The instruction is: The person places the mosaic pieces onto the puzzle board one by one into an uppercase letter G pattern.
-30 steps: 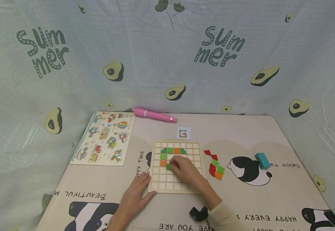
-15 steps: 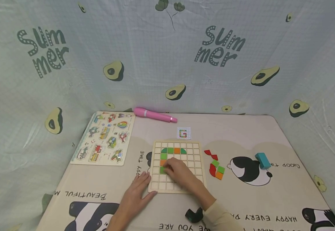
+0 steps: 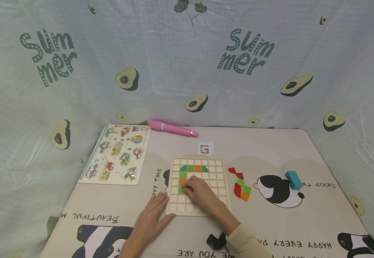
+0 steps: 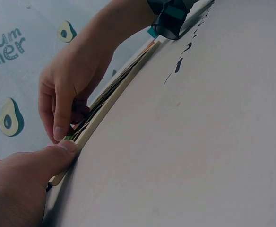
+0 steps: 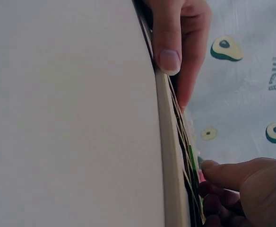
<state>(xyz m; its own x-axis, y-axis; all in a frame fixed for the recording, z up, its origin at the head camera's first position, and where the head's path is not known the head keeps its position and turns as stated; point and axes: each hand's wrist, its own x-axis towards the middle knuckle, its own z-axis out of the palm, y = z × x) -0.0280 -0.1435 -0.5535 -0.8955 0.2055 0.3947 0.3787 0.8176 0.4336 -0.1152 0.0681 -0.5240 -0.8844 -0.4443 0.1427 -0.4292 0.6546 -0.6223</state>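
Note:
A wooden grid board (image 3: 206, 209) lies on the table with green and orange tiles in its upper left cells. My right hand (image 3: 201, 193) is over the board's left part, thumb and fingers curled together at a green square tile (image 3: 181, 190) just below an orange square tile (image 3: 182, 182). In the right wrist view the green tile (image 5: 193, 158) shows edge-on by the right thumb. My left hand (image 3: 153, 216) rests at the board's lower left corner, fingers straight, its thumb (image 4: 57, 153) on the edge. The right fingers hide part of the green tile.
Right of the board lie loose red, green and orange tiles (image 3: 244, 196). A small card with a G pattern (image 3: 205, 148) lies behind it. A picture puzzle board (image 3: 116, 154), a pink pen-shaped object (image 3: 173, 128) and a teal block (image 3: 293, 180) stand farther out.
My right hand has moved left with the green square tile, from over the inner cells to the cell below the orange tile. My left hand has stayed in place.

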